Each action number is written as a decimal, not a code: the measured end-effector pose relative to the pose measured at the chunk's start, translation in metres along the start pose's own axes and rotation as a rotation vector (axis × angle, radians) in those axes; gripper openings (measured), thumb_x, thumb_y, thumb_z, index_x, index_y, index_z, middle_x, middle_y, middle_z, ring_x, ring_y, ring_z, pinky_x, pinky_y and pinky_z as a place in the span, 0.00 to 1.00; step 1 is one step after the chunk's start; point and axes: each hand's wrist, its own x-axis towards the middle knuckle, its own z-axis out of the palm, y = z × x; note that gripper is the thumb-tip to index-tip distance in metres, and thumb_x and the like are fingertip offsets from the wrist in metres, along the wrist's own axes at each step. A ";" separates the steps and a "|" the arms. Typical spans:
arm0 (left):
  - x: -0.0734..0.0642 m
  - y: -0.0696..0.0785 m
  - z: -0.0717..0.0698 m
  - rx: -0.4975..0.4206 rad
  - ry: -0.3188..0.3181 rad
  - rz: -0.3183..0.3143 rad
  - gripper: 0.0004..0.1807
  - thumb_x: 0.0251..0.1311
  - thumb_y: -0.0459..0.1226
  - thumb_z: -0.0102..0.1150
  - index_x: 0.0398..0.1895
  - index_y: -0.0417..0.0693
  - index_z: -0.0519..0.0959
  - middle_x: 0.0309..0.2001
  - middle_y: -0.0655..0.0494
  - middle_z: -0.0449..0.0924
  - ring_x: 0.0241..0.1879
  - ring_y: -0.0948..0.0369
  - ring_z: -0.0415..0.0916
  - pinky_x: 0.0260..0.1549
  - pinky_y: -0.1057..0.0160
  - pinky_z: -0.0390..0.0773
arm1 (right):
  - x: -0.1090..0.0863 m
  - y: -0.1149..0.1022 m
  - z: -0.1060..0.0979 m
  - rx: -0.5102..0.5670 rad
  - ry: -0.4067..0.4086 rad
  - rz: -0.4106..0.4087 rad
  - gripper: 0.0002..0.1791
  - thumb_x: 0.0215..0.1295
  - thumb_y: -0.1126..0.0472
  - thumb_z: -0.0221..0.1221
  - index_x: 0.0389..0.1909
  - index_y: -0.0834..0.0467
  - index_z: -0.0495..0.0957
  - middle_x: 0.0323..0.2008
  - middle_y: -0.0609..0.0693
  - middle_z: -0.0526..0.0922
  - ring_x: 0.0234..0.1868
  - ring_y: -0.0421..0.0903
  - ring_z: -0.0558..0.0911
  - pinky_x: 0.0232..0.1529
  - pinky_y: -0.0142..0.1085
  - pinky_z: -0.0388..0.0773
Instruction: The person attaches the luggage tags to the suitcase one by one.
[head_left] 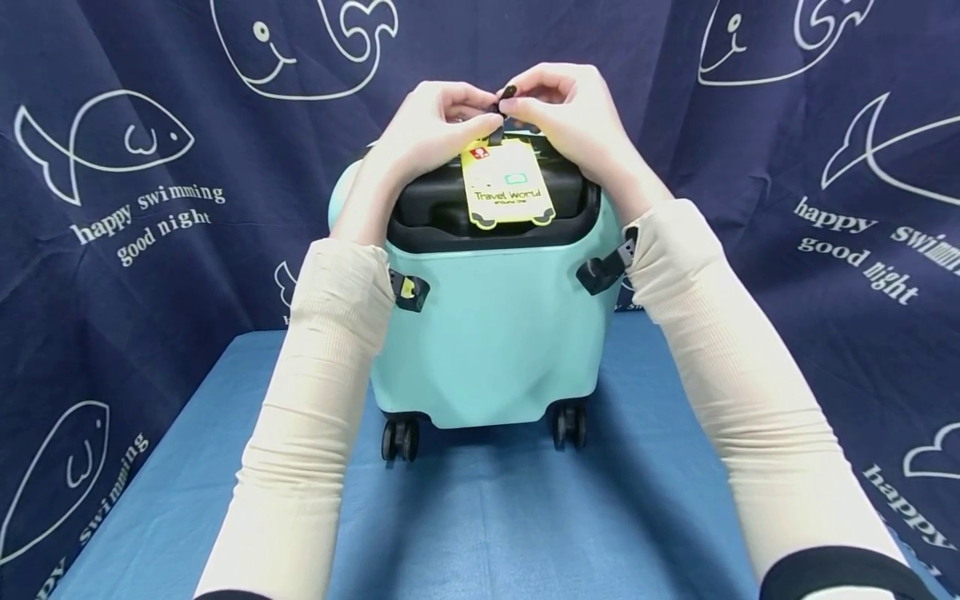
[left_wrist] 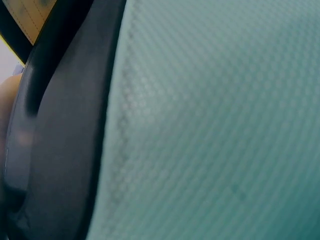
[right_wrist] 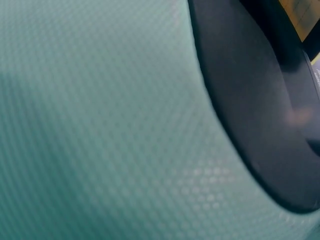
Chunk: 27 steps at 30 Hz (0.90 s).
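Observation:
A yellow luggage tag [head_left: 508, 185] printed "Travel World" hangs against the black top panel of a mint-green suitcase [head_left: 491, 333]. Above it, the tag's black strap [head_left: 497, 133] runs up between both hands. My right hand [head_left: 573, 112] pinches the strap near its upper end with thumb and fingertips. From the other side my left hand [head_left: 431, 133] pinches the strap lower down, its fingers curled. Both wrist views look closely at the suitcase's textured shell [left_wrist: 215, 120] and dark panel [right_wrist: 240, 95]; the fingertips' work is hidden there.
The suitcase stands upright on black wheels [head_left: 570, 425] on a blue cloth-covered table [head_left: 480, 517]. Behind hangs a dark blue curtain [head_left: 247, 208] with white fish drawings. Black camera mounts [head_left: 600, 273] sit at both wrists, close to the shell.

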 end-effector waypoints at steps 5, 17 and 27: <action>0.000 0.000 0.000 -0.003 -0.009 -0.006 0.23 0.61 0.45 0.57 0.58 0.50 0.75 0.52 0.54 0.81 0.46 0.68 0.77 0.48 0.74 0.70 | -0.001 0.000 0.000 0.012 0.009 -0.013 0.02 0.58 0.63 0.63 0.32 0.55 0.83 0.32 0.44 0.81 0.32 0.43 0.77 0.39 0.29 0.72; 0.001 0.000 0.001 0.001 -0.014 -0.028 0.22 0.60 0.45 0.58 0.57 0.49 0.76 0.51 0.54 0.81 0.46 0.67 0.77 0.48 0.74 0.70 | 0.000 0.001 0.001 0.022 0.020 -0.014 0.02 0.58 0.64 0.62 0.31 0.55 0.83 0.29 0.44 0.80 0.28 0.42 0.75 0.34 0.29 0.70; 0.001 0.000 0.001 0.017 -0.004 -0.042 0.22 0.61 0.45 0.57 0.57 0.50 0.76 0.52 0.54 0.81 0.47 0.66 0.77 0.48 0.73 0.71 | -0.001 0.002 0.000 0.065 0.037 -0.006 0.03 0.56 0.63 0.64 0.32 0.56 0.83 0.29 0.44 0.82 0.27 0.41 0.78 0.37 0.29 0.76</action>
